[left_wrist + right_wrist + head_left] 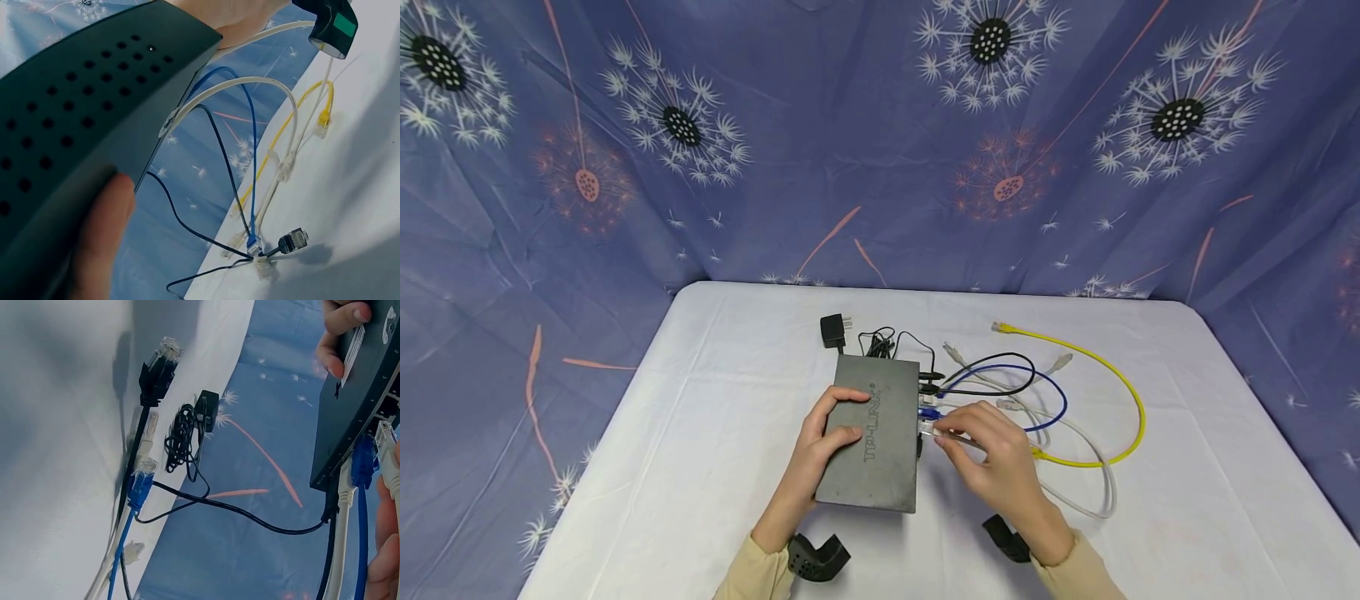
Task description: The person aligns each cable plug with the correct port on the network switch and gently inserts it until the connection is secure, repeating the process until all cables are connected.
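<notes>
My left hand (pixel 811 450) grips a dark grey TP-LINK network switch (pixel 868 475) by its left side. In the right wrist view, its fingers wrap under the switch (pixel 340 400), which is raised off the table and tilted. My right hand (pixel 1003 462) pinches a white Ethernet plug (pixel 389 450) close to the row of ports on the right side. Beside that plug, a blue Ethernet cable (pixel 362 465), a white one (pixel 345 494) and a black one (pixel 330 506) are plugged in. Whether the pinched plug touches its port I cannot tell.
Behind the switch lie a black power adapter (pixel 832 331) and its bundled cord (pixel 880 343). Right of it, a yellow Ethernet cable (pixel 1131 392) and a white cable (pixel 1108 483) loop across the white table (pixel 700 467). Black wrist mounts (pixel 817 558) flank the forearms.
</notes>
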